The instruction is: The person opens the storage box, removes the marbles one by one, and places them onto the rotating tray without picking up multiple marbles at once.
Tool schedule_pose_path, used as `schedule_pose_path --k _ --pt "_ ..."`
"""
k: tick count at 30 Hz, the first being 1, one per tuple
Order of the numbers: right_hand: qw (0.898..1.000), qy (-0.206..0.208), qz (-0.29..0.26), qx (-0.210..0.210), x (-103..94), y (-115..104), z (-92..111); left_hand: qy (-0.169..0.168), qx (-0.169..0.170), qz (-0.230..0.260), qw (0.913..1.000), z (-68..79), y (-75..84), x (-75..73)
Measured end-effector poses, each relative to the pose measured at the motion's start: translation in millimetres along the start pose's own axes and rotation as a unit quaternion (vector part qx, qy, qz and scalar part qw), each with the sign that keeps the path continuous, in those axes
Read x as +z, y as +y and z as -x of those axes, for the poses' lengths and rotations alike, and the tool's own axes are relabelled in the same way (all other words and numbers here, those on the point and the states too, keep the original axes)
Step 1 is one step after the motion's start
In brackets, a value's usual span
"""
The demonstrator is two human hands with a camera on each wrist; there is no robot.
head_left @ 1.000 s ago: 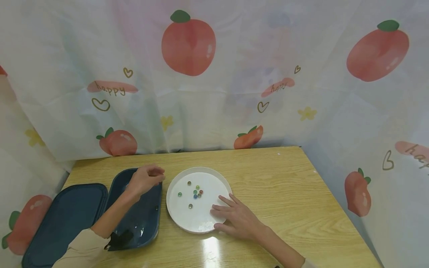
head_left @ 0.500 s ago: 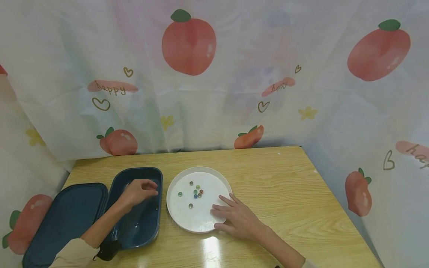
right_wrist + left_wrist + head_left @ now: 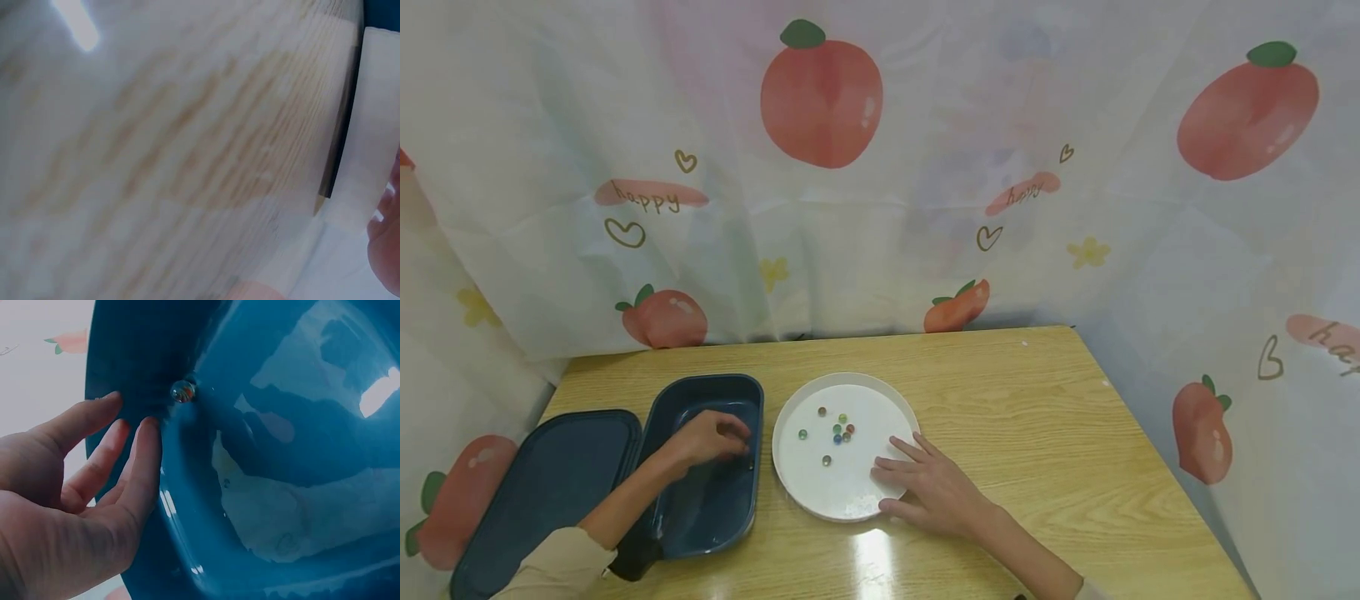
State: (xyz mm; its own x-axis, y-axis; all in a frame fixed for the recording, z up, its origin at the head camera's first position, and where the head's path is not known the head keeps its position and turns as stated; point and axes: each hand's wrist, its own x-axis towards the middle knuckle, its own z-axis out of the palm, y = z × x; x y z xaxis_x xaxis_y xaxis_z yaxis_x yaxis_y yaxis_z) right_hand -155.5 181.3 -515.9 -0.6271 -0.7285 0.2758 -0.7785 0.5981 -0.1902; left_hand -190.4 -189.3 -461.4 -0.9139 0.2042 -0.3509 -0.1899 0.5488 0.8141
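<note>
My left hand (image 3: 706, 437) is inside the dark blue rectangular basin (image 3: 718, 533), near its right wall, with loosely bent fingers. In the left wrist view a single clear glass marble (image 3: 182, 392) lies at the foot of the basin wall, just beyond my fingertips; nothing sits between thumb and fingers. My right hand (image 3: 928, 487) rests with spread fingers on the right rim of the round white plate (image 3: 850, 492). Several glass marbles lie on the plate, among them a blue one (image 3: 837, 439), a red one (image 3: 850, 429) and a green one (image 3: 802, 434).
A dark blue lid (image 3: 550, 483) lies left of the basin. Everything stands on a wood-grain table (image 3: 1022, 417), with a fruit-print curtain (image 3: 880, 250) behind it and at the sides.
My left hand has moved from above the basin's far right rim down into the basin and nearer to me. One brownish marble on the plate shifted slightly. My right hand stays put.
</note>
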Motion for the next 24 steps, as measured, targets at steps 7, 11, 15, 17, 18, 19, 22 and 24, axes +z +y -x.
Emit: schedule_pose_path --k 7,11,15,17,18,19,22,24 --pt "1.000 -0.009 0.008 0.002 -1.2 -0.3 -0.1 -0.054 -0.006 -0.035 0.9979 -8.4 -7.7 -4.0" --pt "1.000 -0.012 0.005 0.002 -2.5 -0.8 0.1 -0.086 0.000 -0.043 0.9953 -14.2 -15.0 -5.0" --pt "1.000 -0.015 0.001 0.005 -1.9 -1.1 0.2 -0.100 0.012 -0.048 0.9938 -18.4 -19.8 -4.3" --pt "1.000 -0.014 0.002 0.006 -1.5 -1.0 0.5 -0.100 0.023 -0.058 0.9930 -20.2 -21.0 -3.5" --pt "1.000 -0.014 0.002 0.005 -1.3 -0.9 0.5 -0.099 0.028 -0.065 0.9925 -21.0 -21.2 -3.0" --pt "1.000 -0.014 0.003 0.005 -1.3 -0.8 0.5 -0.097 0.034 -0.074 0.9919 -21.5 -21.1 -2.4" --pt "1.000 -0.012 0.005 0.003 -1.3 -0.4 0.2 -0.092 0.043 -0.092 0.9906 -22.6 -20.1 -0.2" --pt "1.000 -0.010 0.005 0.003 -1.3 -0.3 -0.3 -0.086 0.041 -0.100 0.9903 -22.8 -18.8 1.3"
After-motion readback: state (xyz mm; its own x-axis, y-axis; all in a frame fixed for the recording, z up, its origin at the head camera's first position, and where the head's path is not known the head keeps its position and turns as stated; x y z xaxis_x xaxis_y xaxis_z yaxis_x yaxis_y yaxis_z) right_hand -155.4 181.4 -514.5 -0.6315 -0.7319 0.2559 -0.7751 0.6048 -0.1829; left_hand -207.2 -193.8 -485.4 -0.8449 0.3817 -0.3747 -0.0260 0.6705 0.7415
